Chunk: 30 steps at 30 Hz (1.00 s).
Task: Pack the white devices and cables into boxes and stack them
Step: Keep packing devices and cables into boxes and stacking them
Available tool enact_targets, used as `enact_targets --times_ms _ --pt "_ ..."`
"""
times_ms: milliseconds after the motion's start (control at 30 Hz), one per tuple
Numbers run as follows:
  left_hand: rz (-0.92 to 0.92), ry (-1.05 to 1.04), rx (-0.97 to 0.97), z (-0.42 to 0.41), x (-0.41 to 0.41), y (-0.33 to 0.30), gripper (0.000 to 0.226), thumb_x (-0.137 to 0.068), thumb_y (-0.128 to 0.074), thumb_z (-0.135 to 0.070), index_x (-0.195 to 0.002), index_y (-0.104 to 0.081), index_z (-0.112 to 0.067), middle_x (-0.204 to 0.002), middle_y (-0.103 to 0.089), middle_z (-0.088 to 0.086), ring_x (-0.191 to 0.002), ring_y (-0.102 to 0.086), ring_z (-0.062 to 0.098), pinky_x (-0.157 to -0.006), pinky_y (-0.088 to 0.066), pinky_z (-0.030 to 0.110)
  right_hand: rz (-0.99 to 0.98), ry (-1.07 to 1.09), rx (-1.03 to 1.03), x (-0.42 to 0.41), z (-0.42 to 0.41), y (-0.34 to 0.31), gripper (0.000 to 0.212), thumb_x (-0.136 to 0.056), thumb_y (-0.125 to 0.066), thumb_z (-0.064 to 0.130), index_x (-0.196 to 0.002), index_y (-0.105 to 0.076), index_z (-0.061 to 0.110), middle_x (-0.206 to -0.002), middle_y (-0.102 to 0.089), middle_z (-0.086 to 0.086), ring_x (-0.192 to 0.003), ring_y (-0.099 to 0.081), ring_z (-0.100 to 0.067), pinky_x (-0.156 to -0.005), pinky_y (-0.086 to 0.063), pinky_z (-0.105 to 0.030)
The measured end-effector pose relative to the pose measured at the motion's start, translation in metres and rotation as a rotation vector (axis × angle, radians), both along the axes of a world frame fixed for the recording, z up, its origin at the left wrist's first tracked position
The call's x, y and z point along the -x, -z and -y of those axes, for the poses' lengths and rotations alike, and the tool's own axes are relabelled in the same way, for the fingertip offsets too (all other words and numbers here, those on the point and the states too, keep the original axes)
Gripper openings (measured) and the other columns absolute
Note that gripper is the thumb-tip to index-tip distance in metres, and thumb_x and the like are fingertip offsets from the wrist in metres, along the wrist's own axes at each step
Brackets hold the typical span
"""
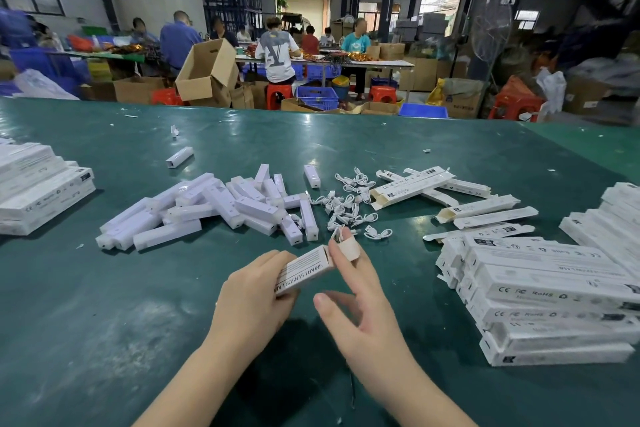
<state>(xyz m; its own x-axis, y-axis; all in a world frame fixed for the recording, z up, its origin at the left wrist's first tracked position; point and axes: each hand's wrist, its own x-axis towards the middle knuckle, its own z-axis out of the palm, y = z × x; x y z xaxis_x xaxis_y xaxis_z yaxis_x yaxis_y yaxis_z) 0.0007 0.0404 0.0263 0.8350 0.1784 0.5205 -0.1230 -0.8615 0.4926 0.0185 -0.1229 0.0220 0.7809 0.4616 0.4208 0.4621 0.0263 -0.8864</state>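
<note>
We hold the box (304,272) gripped in the left hand (252,305); the right hand (360,305), fingers straight, presses its end — likely closing the flap. Next, stack it at nine o'clock.

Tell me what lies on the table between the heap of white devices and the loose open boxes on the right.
In the head view, a scatter of coiled white cables lies between the device heap and the open boxes, on the green table.

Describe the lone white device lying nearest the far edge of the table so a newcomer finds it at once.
Start from the heap of white bar-shaped devices in the middle of the green table. Look beyond its left half, toward the far edge: one short white bar-shaped device lies alone there, touching nothing.
</note>
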Motion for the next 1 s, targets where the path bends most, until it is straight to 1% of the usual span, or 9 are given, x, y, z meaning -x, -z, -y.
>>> enact_targets --times_ms 67,133,233,333,433,567,667,767,1000 --pt "0.016 -0.004 -0.009 -0.002 0.000 0.000 0.028 -0.068 -0.069 -0.001 -0.082 -0.063 -0.024 -0.073 -0.056 -0.013 -0.062 -0.051 0.015 -0.054 -0.049 0.036 0.140 0.035 0.116 0.001 -0.002 0.002 0.072 -0.088 -0.058 0.023 -0.151 -0.024 0.033 -0.156 -0.002 0.035 -0.146 -0.016 0.003 -0.108 -0.041 -0.029" --pt "0.029 0.005 -0.024 -0.005 0.000 0.000 0.035 -0.065 -0.069 0.002 -0.081 -0.059 -0.028 -0.071 -0.052 -0.016 -0.061 -0.048 0.011 -0.051 -0.046 0.031 0.265 0.057 0.206 0.001 -0.002 0.003 0.079 -0.090 -0.058 0.023 -0.155 -0.015 0.029 -0.159 0.005 0.029 -0.148 -0.008 0.002 -0.112 -0.038 -0.035" --pt "0.043 0.039 0.007 -0.005 -0.001 0.000 0.051 -0.067 -0.066 0.004 -0.077 -0.045 -0.042 -0.071 -0.047 -0.020 -0.061 -0.044 0.004 -0.053 -0.037 0.017 0.373 0.058 0.225 0.001 -0.002 0.002 0.087 -0.088 -0.060 0.018 -0.156 -0.008 0.032 -0.162 0.003 0.022 -0.147 -0.013 0.003 -0.105 -0.038 -0.016" --pt "0.085 0.041 -0.027 -0.004 -0.002 0.001 0.050 -0.067 -0.066 0.004 -0.075 -0.042 -0.038 -0.067 -0.042 -0.018 -0.058 -0.040 0.008 -0.052 -0.040 0.021 0.369 0.027 0.146 0.004 -0.003 0.001 0.077 -0.090 -0.058 0.019 -0.152 -0.019 0.044 -0.162 -0.010 0.020 -0.147 -0.019 -0.001 -0.108 -0.035 -0.020" --pt "0.097 0.058 -0.046 -0.005 0.000 0.002 0.018 -0.070 -0.061 -0.007 -0.079 -0.058 -0.022 -0.070 -0.047 -0.013 -0.058 -0.045 0.017 -0.050 -0.047 0.037 0.271 0.041 -0.012 0.007 -0.002 -0.003 0.057 -0.093 -0.056 0.024 -0.142 -0.038 0.048 -0.151 -0.039 0.018 -0.140 -0.038 -0.007 -0.106 -0.042 -0.028" --pt "0.056 0.089 -0.130 0.000 0.003 -0.002 0.020 -0.073 -0.075 -0.009 -0.085 -0.065 -0.023 -0.077 -0.059 -0.011 -0.061 -0.053 0.017 -0.049 -0.048 0.037 -0.045 0.172 -0.250 0.004 0.000 -0.011 0.024 -0.094 -0.063 0.024 -0.113 -0.066 0.040 -0.111 -0.071 0.011 -0.106 -0.066 -0.006 -0.085 -0.049 -0.014" --pt "0.026 0.045 -0.178 0.006 0.003 -0.003 0.026 -0.068 -0.080 -0.009 -0.083 -0.066 -0.025 -0.076 -0.061 -0.013 -0.060 -0.055 0.016 -0.045 -0.046 0.033 -0.199 0.214 -0.290 -0.002 0.003 -0.012 0.015 -0.090 -0.068 0.017 -0.095 -0.076 0.028 -0.091 -0.076 0.002 -0.087 -0.070 -0.011 -0.077 -0.054 -0.020" --pt "0.017 0.021 -0.182 0.004 0.002 -0.002 0.027 -0.067 -0.081 -0.010 -0.082 -0.066 -0.027 -0.075 -0.061 -0.015 -0.059 -0.055 0.015 -0.044 -0.044 0.032 -0.299 0.189 -0.339 -0.005 0.002 -0.012 0.018 -0.090 -0.066 0.011 -0.093 -0.077 0.024 -0.094 -0.076 0.000 -0.088 -0.071 -0.013 -0.083 -0.058 -0.029" --pt "0.011 0.019 -0.162 0.003 0.001 0.001 0.030 -0.065 -0.079 -0.008 -0.082 -0.065 -0.028 -0.074 -0.060 -0.015 -0.059 -0.053 0.014 -0.045 -0.043 0.030 -0.310 0.175 -0.320 -0.007 0.004 -0.012 0.024 -0.092 -0.063 0.007 -0.093 -0.079 0.025 -0.093 -0.077 -0.001 -0.086 -0.072 -0.013 -0.081 -0.056 -0.022"
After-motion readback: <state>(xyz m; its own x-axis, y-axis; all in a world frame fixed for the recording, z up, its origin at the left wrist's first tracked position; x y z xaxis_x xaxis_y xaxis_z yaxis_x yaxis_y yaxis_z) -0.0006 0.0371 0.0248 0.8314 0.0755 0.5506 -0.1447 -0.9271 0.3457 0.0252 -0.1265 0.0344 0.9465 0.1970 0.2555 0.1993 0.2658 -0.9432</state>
